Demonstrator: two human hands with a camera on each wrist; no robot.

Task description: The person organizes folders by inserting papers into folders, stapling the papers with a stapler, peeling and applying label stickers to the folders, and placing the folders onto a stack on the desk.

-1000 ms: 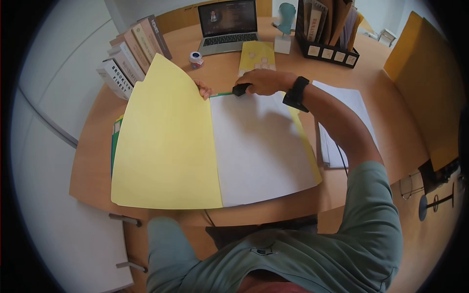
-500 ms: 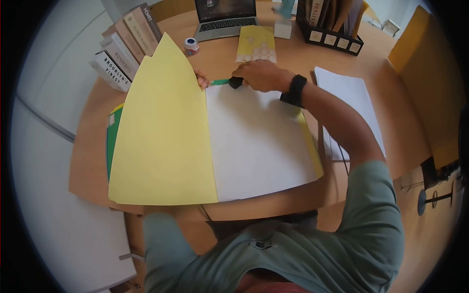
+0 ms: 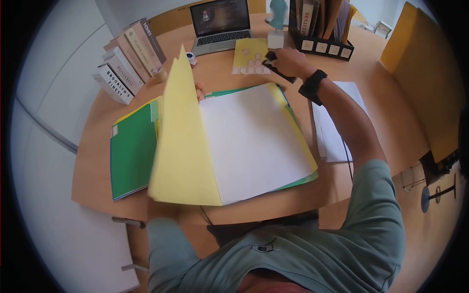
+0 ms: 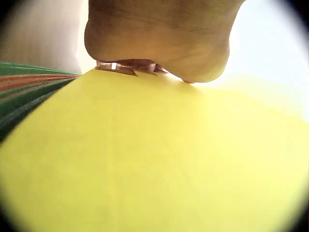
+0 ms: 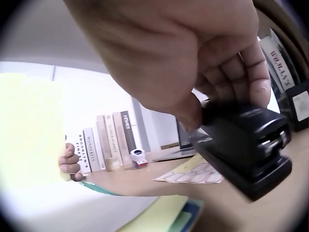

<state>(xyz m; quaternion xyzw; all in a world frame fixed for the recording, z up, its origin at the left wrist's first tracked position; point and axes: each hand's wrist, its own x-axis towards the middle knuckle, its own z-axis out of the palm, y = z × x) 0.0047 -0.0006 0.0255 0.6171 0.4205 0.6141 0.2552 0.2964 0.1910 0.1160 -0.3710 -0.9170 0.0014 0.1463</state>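
Observation:
A yellow folder (image 3: 181, 141) lies open on the desk, its left cover raised nearly on edge. White paper (image 3: 256, 141) lies inside on the right half. My left hand (image 3: 200, 91), mostly hidden behind the raised cover, grips it near the top; the curled fingers (image 5: 70, 160) show in the right wrist view. With my right hand (image 3: 293, 63) I hold a black stapler (image 5: 246, 147), off the paper and beyond its upper right corner. Beneath the yellow folder, the edges of a green folder (image 3: 305, 179) stick out.
Left of the open folder lies a stack of green and yellow folders (image 3: 132, 154). White papers (image 3: 332, 132) lie at the right. Behind stand books (image 3: 129, 61), a laptop (image 3: 222, 36), a yellow patterned envelope (image 3: 249, 56), a small bust (image 3: 277, 22) and a black file box (image 3: 327, 49).
My right hand has carried the stapler from the paper's top edge away to the right. My left hand has swung the yellow cover up and rightward, uncovering the green folder at the left.

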